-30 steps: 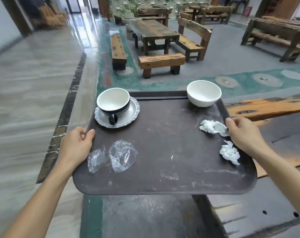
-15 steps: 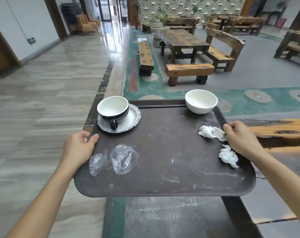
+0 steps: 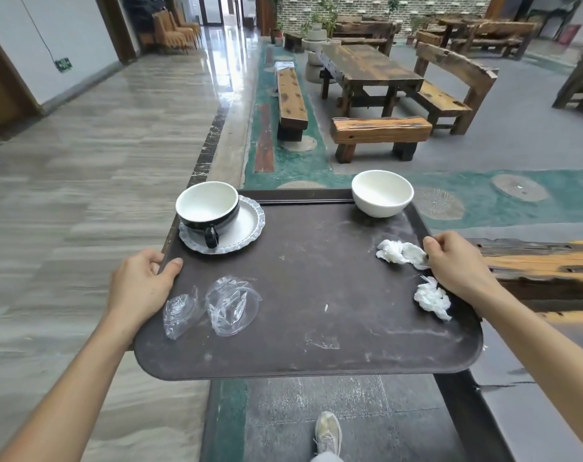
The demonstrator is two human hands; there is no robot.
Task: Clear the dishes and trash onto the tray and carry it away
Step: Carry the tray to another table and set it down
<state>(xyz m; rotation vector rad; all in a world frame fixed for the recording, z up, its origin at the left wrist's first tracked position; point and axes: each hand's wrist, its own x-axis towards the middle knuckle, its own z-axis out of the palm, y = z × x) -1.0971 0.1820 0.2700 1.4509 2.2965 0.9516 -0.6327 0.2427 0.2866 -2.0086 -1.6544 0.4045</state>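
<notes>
Carrying brown tray (image 3: 317, 328) level above floor, left hand (image 3: 140, 288) and right hand (image 3: 457, 265) gripping opposite side rims, probably keeping cup (image 3: 208, 208) on saucer (image 3: 246, 228), bowl (image 3: 382, 193), crumpled plastic wrap (image 3: 231, 306) and tissue wads (image 3: 402, 253) from sliding.

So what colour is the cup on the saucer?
The cup is black outside, handle included, and white inside; the head view shows it.

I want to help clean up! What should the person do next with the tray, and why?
Probably keep walking, holding the tray level. The left hand and right hand grip its sides, everything is loaded, and the cup on its saucer and the bowl sit near the far edge.
</notes>
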